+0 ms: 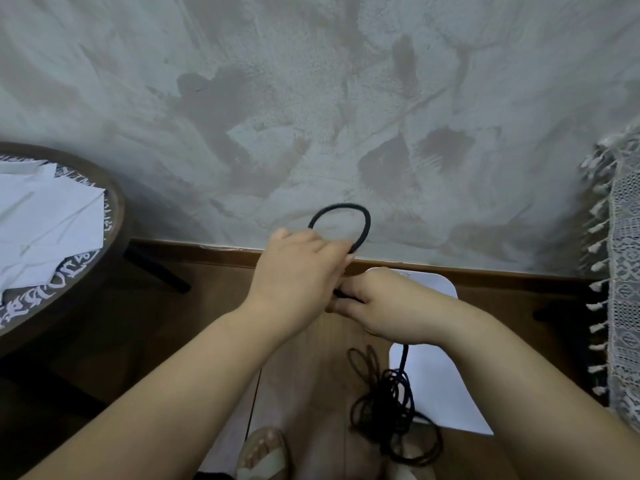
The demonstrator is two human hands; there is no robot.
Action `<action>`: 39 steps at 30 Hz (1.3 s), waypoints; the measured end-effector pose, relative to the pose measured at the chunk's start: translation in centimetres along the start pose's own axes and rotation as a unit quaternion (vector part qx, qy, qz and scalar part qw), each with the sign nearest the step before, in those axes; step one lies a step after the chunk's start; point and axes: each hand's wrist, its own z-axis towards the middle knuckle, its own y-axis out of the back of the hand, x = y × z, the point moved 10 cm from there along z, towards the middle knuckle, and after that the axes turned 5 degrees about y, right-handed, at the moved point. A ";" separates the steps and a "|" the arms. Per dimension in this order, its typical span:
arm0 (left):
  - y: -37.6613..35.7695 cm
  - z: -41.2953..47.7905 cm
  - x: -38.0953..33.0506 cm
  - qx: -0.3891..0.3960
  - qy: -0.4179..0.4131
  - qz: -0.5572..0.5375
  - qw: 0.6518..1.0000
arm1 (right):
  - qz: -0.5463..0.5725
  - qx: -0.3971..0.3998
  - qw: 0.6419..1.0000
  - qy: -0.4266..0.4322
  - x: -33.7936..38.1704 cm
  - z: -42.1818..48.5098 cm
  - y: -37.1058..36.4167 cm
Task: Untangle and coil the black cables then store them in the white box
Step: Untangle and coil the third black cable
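A black cable (362,225) arches in a loop above my hands in front of the wall. My left hand (298,268) grips the base of that loop. Just below it, my right hand (381,303) holds the same cable, which runs down from the hand to a tangled pile of black cables (391,403) hanging near the floor. The white box (440,386) stands on the floor under my right forearm, partly hidden by it.
A round dark table (114,216) with white papers (45,220) on it is at the left. A lace cloth with tassels (620,271) hangs at the right edge. A rough grey wall is ahead. A sandalled foot (263,452) rests on the wooden floor.
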 end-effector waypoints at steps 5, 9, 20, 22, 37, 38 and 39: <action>-1.5 0.1 -0.8 0.077 0.002 -0.048 0.996 | 0.072 -0.038 0.997 0.008 -0.4 -0.7 1.4; -3.1 -0.6 1.1 0.170 0.142 -0.181 0.958 | 0.204 -0.131 0.970 0.003 -2.6 -0.7 3.0; -4.2 -2.8 2.7 0.240 0.330 -0.566 0.716 | 0.293 -0.116 0.946 0.073 -1.2 0.4 1.5; -4.4 -3.1 3.1 0.238 0.341 -0.590 0.692 | 0.307 -0.111 0.942 0.072 -1.1 0.7 0.9; -5.2 -3.3 3.6 0.164 0.405 -0.774 0.457 | 0.296 0.014 0.951 -0.086 -9.3 2.1 -7.1; -5.1 -3.2 3.6 0.158 0.405 -0.778 0.454 | 0.278 0.041 0.954 -0.106 -10.2 2.0 -8.6; -5.0 -3.1 3.6 0.150 0.403 -0.782 0.450 | 0.270 0.052 0.953 -0.123 -10.8 2.1 -9.7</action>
